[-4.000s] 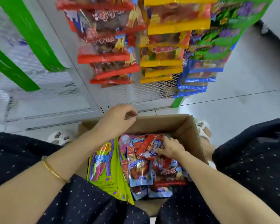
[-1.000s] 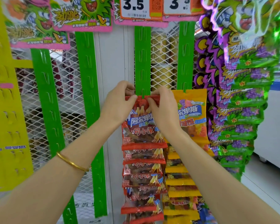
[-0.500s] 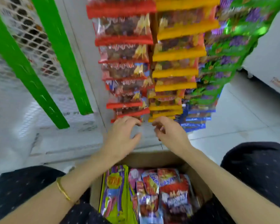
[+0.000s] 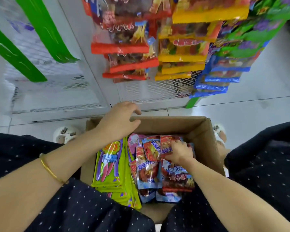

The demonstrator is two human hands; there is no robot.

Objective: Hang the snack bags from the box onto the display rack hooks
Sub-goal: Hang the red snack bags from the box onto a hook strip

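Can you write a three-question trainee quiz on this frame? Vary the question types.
1. True or false: the left hand is buried among the bags in the box.
2. Multiple choice: the right hand rests on A) the green bags, B) the red bags, C) the floor.
3. Fill in: on the rack, the yellow-edged bags hang to the ___ of the red-edged bags in the picture.

Key:
1. False; it hovers at the box's far rim, fingers loosely curled, holding nothing.
2. B
3. right
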